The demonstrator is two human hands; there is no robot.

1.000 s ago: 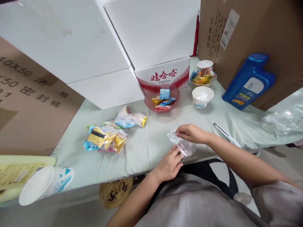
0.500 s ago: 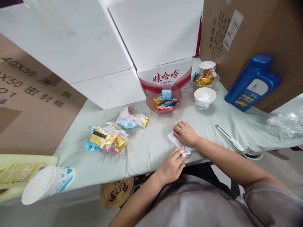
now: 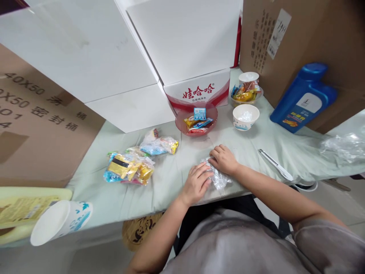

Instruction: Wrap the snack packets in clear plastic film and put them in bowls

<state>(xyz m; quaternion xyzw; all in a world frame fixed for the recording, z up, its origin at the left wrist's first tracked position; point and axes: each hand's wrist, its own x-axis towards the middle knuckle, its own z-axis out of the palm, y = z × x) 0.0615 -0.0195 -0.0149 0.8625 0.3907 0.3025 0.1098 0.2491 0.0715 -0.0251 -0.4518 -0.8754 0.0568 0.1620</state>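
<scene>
A crumpled clear plastic bag (image 3: 220,180) lies on the cloth near the table's front edge, between my two hands. My right hand (image 3: 224,160) has its fingers curled over the bag's upper side, keeping hold of it. From the left, my left hand (image 3: 196,184) meets the bag's upper left edge, its fingers bent onto the plastic; the fingertips are partly hidden. Left of the hands is a pile of wrapped snacks in clear bags (image 3: 129,167), with more bagged snacks (image 3: 159,144) behind it. A pink glass bowl (image 3: 182,127) holding several small packets stands behind my hands.
A paper cup with clear plastic in it (image 3: 245,123) stands before a bowl of snacks (image 3: 235,102). To the right are a white utility knife (image 3: 275,164), a blue bottle (image 3: 303,99) and crumpled plastic (image 3: 345,146). Another paper cup (image 3: 62,222) is tilted at the front left. Boxes (image 3: 199,89) line the back.
My left hand has moved from the bag's lower end up and left to its upper left edge. The plastic is more bunched up. My right hand has stayed nearly in place.
</scene>
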